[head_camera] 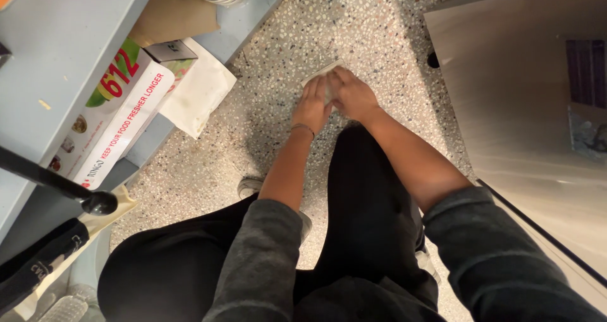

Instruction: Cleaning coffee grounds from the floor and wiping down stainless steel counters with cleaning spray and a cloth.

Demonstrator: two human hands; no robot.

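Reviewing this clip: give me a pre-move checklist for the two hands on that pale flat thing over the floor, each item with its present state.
1. Both hands on the piece: left hand and right hand both touch the pale folded piece. Ok.
2. What the piece is, cloth or paper: cannot tell.
3. Piece resting on the speckled floor or lifted: cannot tell.
4. Hands clear of the metal cabinet: ok.
5. Hands clear of the long box and white bag on the shelf: ok.
6. Bracelet snagging nothing: ok.
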